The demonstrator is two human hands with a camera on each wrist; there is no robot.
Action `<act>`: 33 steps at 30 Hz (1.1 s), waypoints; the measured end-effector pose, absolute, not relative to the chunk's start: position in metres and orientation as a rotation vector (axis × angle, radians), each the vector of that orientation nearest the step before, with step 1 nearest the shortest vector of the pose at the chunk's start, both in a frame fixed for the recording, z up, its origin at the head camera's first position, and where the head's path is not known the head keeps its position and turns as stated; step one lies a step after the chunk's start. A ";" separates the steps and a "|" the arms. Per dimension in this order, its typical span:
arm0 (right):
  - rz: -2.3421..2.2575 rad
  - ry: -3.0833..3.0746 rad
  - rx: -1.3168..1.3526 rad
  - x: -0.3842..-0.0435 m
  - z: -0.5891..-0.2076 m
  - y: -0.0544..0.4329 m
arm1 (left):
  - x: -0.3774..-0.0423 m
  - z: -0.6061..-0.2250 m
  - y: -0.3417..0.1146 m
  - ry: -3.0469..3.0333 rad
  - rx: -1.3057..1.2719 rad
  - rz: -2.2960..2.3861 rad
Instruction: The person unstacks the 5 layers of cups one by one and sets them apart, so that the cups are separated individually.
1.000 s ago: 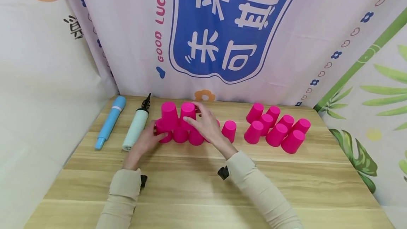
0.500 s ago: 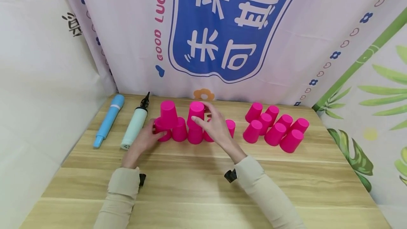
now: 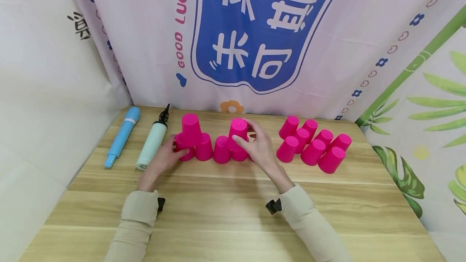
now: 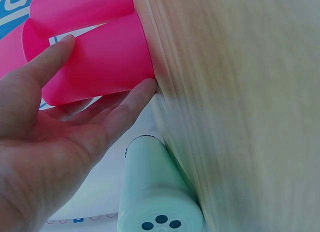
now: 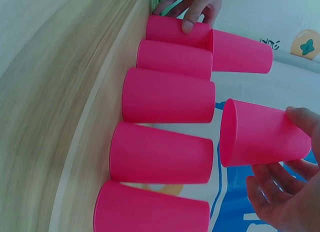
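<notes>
A person's right hand (image 3: 261,145) holds a bright pink plastic cup (image 3: 237,134), upside down, in a curled grip just above a row of matching upturned cups (image 3: 222,149) on the wooden surface (image 3: 218,213), while the left hand (image 3: 164,159) steadies the end cup (image 3: 181,147), fingers pinching its sides.

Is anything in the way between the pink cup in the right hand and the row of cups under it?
Nothing visible. The right hand holds the pink plastic cup just above the row of upside-down pink cups, with only open air between them.
</notes>
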State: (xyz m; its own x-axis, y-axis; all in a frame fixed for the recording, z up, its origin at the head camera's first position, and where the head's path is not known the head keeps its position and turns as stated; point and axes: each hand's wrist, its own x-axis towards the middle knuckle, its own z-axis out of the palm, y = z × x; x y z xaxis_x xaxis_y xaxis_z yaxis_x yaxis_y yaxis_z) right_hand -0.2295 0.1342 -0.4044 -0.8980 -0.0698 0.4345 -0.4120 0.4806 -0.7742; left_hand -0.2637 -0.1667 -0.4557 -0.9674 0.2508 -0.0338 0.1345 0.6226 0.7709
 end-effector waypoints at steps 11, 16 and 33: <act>1.329 -2.375 0.339 -0.212 -0.406 0.159 | -0.264 -0.455 -0.165 2.704 0.312 1.275; 1.305 -2.367 0.319 -0.208 -0.410 0.172 | -0.263 -0.454 -0.164 2.702 0.305 1.279; 1.321 -2.303 0.159 -0.188 -0.415 0.211 | -0.265 -0.457 -0.166 2.710 0.311 1.275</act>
State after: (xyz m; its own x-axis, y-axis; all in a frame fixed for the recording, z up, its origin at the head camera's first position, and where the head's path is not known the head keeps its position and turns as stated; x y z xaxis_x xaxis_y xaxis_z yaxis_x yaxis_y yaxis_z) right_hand -0.1877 0.2106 -0.4154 -0.8793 0.1325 0.4575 -0.3280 0.5280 -0.7834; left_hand -0.2646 -0.1658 -0.4565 -0.9702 0.2403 -0.0303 0.1299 0.6217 0.7724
